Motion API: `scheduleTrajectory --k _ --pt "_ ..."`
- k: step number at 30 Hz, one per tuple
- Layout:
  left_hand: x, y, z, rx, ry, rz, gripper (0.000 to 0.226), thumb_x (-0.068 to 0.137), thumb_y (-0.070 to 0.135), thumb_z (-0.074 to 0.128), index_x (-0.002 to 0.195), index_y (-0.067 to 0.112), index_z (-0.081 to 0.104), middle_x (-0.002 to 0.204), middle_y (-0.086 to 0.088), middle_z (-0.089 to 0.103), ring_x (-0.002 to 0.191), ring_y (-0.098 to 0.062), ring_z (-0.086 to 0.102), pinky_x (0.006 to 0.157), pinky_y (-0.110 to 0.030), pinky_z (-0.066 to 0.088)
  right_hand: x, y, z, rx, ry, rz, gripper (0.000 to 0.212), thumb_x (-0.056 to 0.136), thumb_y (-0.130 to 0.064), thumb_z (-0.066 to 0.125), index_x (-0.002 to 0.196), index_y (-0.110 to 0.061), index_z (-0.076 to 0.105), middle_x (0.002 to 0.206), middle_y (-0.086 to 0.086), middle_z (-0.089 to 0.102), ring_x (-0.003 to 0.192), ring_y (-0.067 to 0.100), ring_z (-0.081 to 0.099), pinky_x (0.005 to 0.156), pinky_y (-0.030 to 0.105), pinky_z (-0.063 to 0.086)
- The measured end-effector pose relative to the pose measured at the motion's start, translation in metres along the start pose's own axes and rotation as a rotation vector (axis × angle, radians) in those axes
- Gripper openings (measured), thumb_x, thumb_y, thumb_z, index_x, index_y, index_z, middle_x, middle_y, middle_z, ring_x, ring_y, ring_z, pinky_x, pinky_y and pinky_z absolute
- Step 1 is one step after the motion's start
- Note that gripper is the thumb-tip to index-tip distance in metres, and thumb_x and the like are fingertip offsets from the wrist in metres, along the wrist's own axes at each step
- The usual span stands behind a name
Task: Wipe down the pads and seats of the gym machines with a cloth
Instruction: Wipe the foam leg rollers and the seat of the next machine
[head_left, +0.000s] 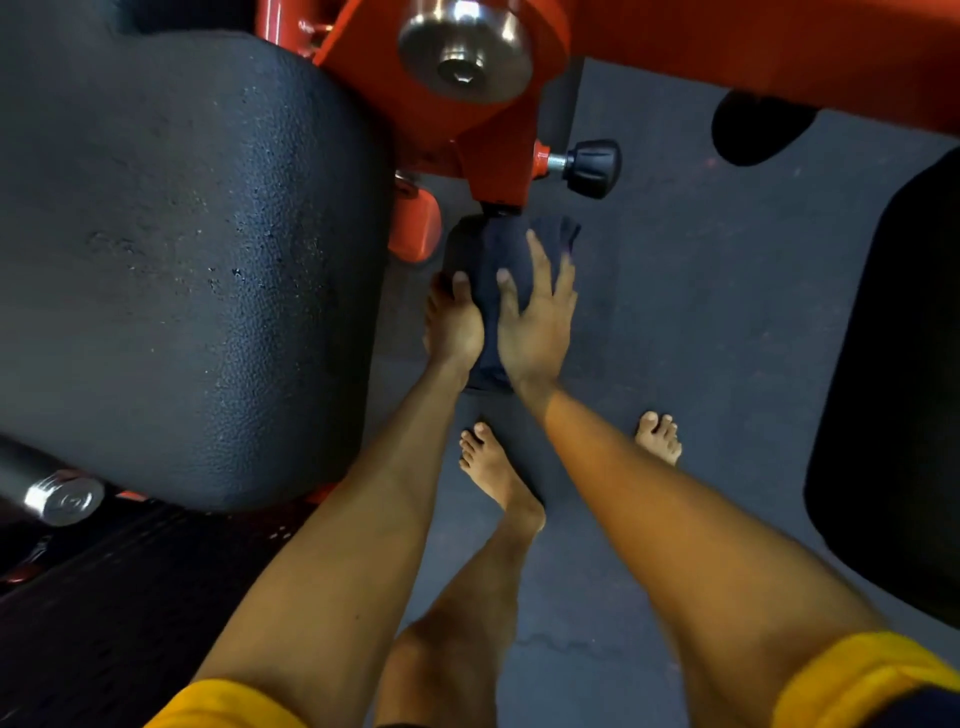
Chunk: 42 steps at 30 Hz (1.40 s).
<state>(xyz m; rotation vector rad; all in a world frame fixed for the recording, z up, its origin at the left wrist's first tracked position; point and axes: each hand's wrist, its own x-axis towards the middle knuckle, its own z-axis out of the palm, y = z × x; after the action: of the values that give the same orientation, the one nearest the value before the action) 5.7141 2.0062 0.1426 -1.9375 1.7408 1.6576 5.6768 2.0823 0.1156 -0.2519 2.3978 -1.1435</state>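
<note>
A small black roller pad (464, 244) hangs below the orange machine frame (483, 135) at the centre of the view. A dark navy cloth (501, 249) is draped over it. My left hand (453, 322) grips the pad's left side with the thumb on top. My right hand (537, 317) presses the cloth against the pad with its fingers spread and fairly straight. The large black textured pad (176, 260) fills the left of the view, close beside my left forearm.
A black adjustment knob (592, 167) sticks out right of the frame, just above my right hand. A chrome bar end (65, 500) lies at lower left. Another black pad (898, 395) stands at the right edge. My bare feet stand on the grey floor (701, 312).
</note>
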Motion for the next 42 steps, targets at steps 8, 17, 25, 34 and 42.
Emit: scheduleTrajectory --k 8,17,25,34,42 --pt "-0.003 0.002 -0.003 0.001 -0.046 -0.023 0.076 0.096 0.064 0.036 0.153 0.014 0.036 0.159 -0.008 0.037 0.147 -0.026 0.033 0.121 -0.033 0.022 -0.067 0.022 0.001 -0.032 -0.041 -0.012 0.055 0.104 -0.048 0.052 0.156 -0.042 0.036 0.165 0.004 0.024 0.15 0.023 0.022 0.119 0.047 0.033" --pt "-0.004 0.003 0.0 0.106 0.046 0.048 0.043 0.111 0.03 0.034 0.137 -0.001 0.049 0.144 -0.023 0.05 0.136 -0.032 0.045 0.099 -0.03 0.031 0.03 0.0 0.004 -0.001 0.069 -0.011 0.056 0.099 -0.053 0.055 0.151 -0.035 0.045 0.157 0.005 0.039 0.142 0.028 0.039 0.109 0.035 0.036" --pt "-0.005 0.001 0.0 0.117 0.044 0.065 0.053 0.111 0.033 0.028 0.146 -0.005 0.038 0.155 -0.023 0.039 0.144 -0.031 0.037 0.108 -0.025 0.023 0.014 -0.002 0.002 -0.13 0.007 -0.07 0.066 0.099 -0.056 0.05 0.154 -0.02 0.043 0.16 0.017 0.035 0.144 0.038 0.036 0.115 0.047 0.033" --pt "-0.008 0.016 -0.014 0.077 0.024 0.093 0.048 0.111 0.028 0.035 0.15 0.001 0.035 0.149 -0.003 0.041 0.139 -0.013 0.035 0.096 -0.002 0.018 0.006 0.01 -0.002 0.13 0.017 0.182 0.065 0.102 -0.059 0.045 0.159 -0.034 0.025 0.162 0.0 0.032 0.141 0.031 0.043 0.111 0.05 0.041" --pt "-0.013 0.024 -0.004 0.098 0.063 0.087 0.051 0.11 0.035 0.035 0.149 0.002 0.04 0.157 -0.016 0.04 0.144 -0.025 0.037 0.103 -0.019 0.018 -0.051 0.014 -0.002 -0.012 -0.089 0.075 0.061 0.104 -0.055 0.046 0.159 -0.041 0.025 0.168 0.009 0.017 0.149 0.035 0.024 0.12 0.051 0.027"
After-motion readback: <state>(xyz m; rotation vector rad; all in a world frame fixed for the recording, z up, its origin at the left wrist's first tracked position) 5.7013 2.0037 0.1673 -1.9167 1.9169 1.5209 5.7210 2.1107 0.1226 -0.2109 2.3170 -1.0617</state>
